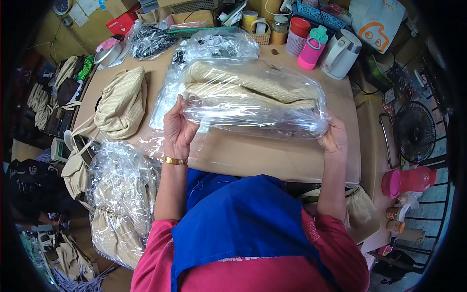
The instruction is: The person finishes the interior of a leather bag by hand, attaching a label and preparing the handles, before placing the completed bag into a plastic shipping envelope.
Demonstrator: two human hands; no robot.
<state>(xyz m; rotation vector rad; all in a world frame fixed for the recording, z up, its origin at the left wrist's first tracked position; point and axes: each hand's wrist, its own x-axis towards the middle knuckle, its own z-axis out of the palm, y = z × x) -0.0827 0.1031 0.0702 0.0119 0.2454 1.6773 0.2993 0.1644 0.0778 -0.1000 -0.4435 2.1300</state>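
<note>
A clear plastic bag [243, 114] is stretched between my two hands above the table. Folded inside it lies a cream woven fabric bag [262, 90], seen through the shiny film. At the near left corner, my left hand [181, 125] is closed on the plastic, thumb pointing up. My right hand [334, 135] grips the gathered right end, its fingertips partly hidden by the film. Left of them, another cream drawstring bag [121, 104] rests on the table, outside any plastic. Flat clear plastic bags [168, 104] lie partly under the held one.
Plastic-wrapped cream bags [119, 204] are piled at my left. Along the far side stand a white electric kettle [340, 53], a pink bottle [311, 48], a lidded tumbler [296, 36] and packets in plastic [224, 44]. A black fan [415, 131] is at the right.
</note>
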